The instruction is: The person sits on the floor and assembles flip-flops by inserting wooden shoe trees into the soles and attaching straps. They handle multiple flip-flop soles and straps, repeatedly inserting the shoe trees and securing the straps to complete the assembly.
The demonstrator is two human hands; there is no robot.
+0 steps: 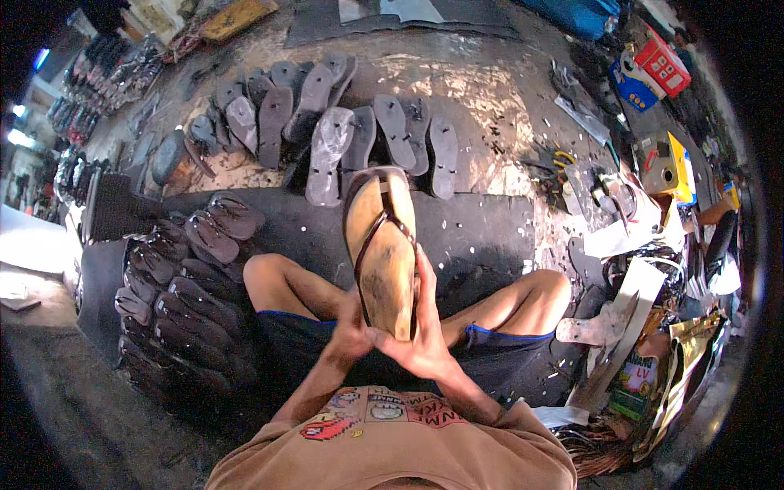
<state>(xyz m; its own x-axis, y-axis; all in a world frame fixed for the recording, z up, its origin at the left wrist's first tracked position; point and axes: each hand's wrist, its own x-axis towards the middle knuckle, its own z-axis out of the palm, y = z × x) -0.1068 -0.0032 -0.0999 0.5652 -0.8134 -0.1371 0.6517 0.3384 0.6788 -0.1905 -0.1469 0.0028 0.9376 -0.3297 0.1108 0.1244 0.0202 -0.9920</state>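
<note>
I hold a tan sandal [384,253] with a dark brown thong strap upright in front of me, toe end pointing away. My right hand [420,339] wraps the heel end from the right and below. My left hand [353,331] presses against the heel end from the left. Both hands meet over my lap, between my bare knees. The strap runs down the middle of the footbed.
Several grey soles [327,151] lie in a row on the floor ahead. A stack of dark finished sandals [175,286] sits to my left. Tools, scraps, a yellow box [674,167] and cut sheets crowd the right side. A black mat [482,237] lies under my legs.
</note>
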